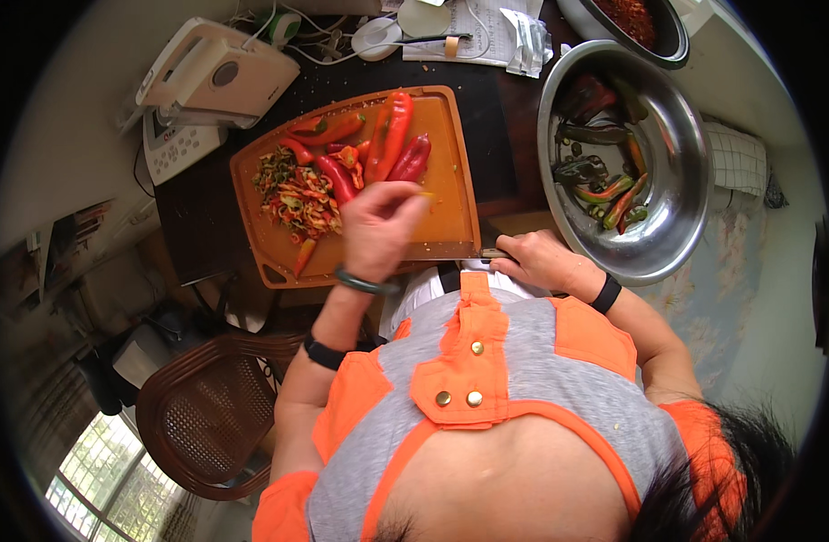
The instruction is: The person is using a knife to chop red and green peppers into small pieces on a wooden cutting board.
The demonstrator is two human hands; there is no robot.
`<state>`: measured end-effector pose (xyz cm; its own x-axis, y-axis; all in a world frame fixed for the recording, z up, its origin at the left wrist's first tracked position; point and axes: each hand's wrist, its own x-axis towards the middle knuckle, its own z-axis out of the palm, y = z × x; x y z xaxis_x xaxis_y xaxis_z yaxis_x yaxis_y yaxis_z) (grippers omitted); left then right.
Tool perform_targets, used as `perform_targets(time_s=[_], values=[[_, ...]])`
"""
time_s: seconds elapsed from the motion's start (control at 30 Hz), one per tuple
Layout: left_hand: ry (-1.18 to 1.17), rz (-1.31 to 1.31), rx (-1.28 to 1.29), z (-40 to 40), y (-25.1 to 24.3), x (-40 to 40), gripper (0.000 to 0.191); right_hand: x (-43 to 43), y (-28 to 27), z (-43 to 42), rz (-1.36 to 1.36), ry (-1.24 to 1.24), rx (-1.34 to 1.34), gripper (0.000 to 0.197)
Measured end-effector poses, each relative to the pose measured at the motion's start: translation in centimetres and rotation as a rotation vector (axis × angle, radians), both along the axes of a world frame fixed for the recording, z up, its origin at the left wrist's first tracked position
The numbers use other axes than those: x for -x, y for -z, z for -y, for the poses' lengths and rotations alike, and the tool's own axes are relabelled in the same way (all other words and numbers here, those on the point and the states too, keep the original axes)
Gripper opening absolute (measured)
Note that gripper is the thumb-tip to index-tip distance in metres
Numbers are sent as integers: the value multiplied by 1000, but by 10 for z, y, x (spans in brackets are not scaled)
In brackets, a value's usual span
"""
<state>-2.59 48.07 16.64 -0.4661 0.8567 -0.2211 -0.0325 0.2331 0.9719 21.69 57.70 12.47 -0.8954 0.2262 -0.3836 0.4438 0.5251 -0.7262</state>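
Note:
My left hand (382, 220) hovers over the near middle of an orange-brown cutting board (448, 217), blurred, thumb and fingers pinched together. At its fingertips shows a small yellow piece (428, 195), too small to name surely. My right hand (543, 257) grips the handle of a knife (491, 253) at the board's near right corner; the blade lies low along the near edge. Whole red peppers (394, 135) rest at the board's far side, a dark red pepper (412, 159) beside them. Chopped peppers (299, 200) are heaped at the left, with a pepper tip (305, 257) below.
A large steel bowl (685, 196) at the right holds several green and red peppers (611, 183). Behind it, another bowl (584, 20) contains chopped red pepper. A white appliance (218, 74) stands at the back left, near cables, papers (448, 47) and a foil packet (527, 44). A cane-backed chair (214, 410) is at left.

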Motion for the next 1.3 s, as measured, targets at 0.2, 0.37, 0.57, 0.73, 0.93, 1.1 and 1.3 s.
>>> perform_targets(time_s=[0.2,0.37,0.57,0.73,0.93,1.1,1.3], values=[[287,-219,-134,-39,-3,-51,56,-2,0,0,1,-3,-19,40],[332,-1169,105,-43,71,12,51,-1,-3,-2,9,-25,-28,43],[415,-1300,263,-46,75,-1,55,0,-3,-5,35,-38,-39,44],[289,-1122,104,-39,77,5,69,0,-2,-5,33,-45,-43,44],[-92,-146,58,17,29,28,61,1,-1,-5,90,-61,-8,39],[-481,306,194,107,37,45,28,2,0,-5,70,-41,13,34],[-709,637,82,196,79,40,31,7,-7,-8,47,-26,75,35]])
